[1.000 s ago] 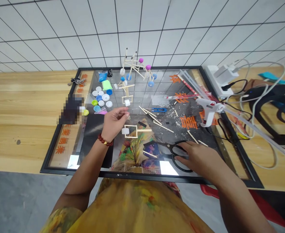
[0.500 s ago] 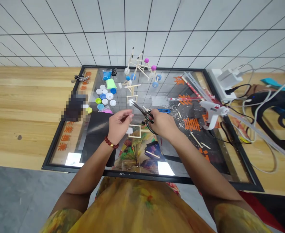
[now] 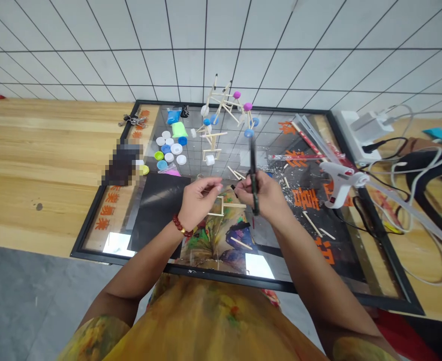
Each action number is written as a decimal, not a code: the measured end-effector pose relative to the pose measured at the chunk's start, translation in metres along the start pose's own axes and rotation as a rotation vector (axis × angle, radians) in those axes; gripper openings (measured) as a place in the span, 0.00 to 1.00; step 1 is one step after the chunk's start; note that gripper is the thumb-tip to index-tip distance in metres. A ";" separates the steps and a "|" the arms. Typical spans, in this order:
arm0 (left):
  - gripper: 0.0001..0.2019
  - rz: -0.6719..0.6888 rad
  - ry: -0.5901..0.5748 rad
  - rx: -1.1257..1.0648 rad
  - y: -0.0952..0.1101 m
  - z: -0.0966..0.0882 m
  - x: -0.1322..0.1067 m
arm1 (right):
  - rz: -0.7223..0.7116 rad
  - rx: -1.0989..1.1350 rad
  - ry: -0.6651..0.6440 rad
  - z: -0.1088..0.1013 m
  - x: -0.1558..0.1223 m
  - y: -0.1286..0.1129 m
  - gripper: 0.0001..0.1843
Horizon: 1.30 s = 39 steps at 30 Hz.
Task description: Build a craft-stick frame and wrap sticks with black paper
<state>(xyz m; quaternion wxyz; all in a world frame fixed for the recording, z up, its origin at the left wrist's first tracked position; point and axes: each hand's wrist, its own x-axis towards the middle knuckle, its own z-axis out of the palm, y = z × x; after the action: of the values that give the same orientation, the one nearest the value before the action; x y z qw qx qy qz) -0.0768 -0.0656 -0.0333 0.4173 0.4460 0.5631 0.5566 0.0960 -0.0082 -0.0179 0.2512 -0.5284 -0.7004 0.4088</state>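
Observation:
My right hand (image 3: pixel 264 196) grips a pair of black scissors (image 3: pixel 253 168), blurred, with the blades pointing up toward the wall. Close to its fingertips is a small black scrap (image 3: pixel 233 187). Opposite, my left hand (image 3: pixel 201 199) is pinched, thumb against fingers; whatever it may hold is too small to make out. Beneath the hands a square stick frame (image 3: pixel 217 214) with a stick handle lies on the glass, partly covered by my left hand. Another dark scrap (image 3: pixel 243 226) and a loose stick (image 3: pixel 241 243) lie nearer to me.
Stick models with clay balls (image 3: pixel 228 103) stand by the wall. Small round lids (image 3: pixel 176 149) and a black sheet (image 3: pixel 157 210) lie left. To the right are a white glue gun (image 3: pixel 339 183), clear glue sticks (image 3: pixel 311 131), a power strip (image 3: pixel 351 135) and cables.
The scissors have swung from pointing left to pointing upward, away from the left hand. Both hands appear slightly farther right as the view has shifted. A dark scrap now shows below the frame's handle.

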 end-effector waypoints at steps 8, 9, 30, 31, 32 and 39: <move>0.17 -0.219 -0.126 -0.454 0.011 0.034 -0.003 | -0.121 0.394 0.215 -0.002 -0.024 0.007 0.22; 0.17 -0.234 -0.122 -0.490 0.012 0.036 -0.004 | -0.134 0.386 0.231 -0.001 -0.025 0.009 0.22; 0.12 -0.037 0.017 -0.288 0.003 0.025 -0.012 | -0.041 0.583 0.099 0.004 -0.031 0.015 0.23; 0.12 -0.009 0.009 -0.268 0.003 0.025 -0.012 | -0.039 0.594 0.088 0.004 -0.031 0.015 0.23; 0.13 0.014 -0.002 -0.250 0.003 0.025 -0.013 | -0.037 0.602 0.077 0.005 -0.031 0.015 0.22; 0.16 0.148 0.021 -0.236 0.010 0.016 -0.008 | -0.059 0.601 0.124 0.006 -0.032 0.014 0.21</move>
<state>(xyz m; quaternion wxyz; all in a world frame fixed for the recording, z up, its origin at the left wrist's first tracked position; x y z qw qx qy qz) -0.0592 -0.0698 -0.0237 0.4186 0.4286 0.4636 0.6527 0.1089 -0.0388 -0.0301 0.4504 -0.4336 -0.5465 0.5572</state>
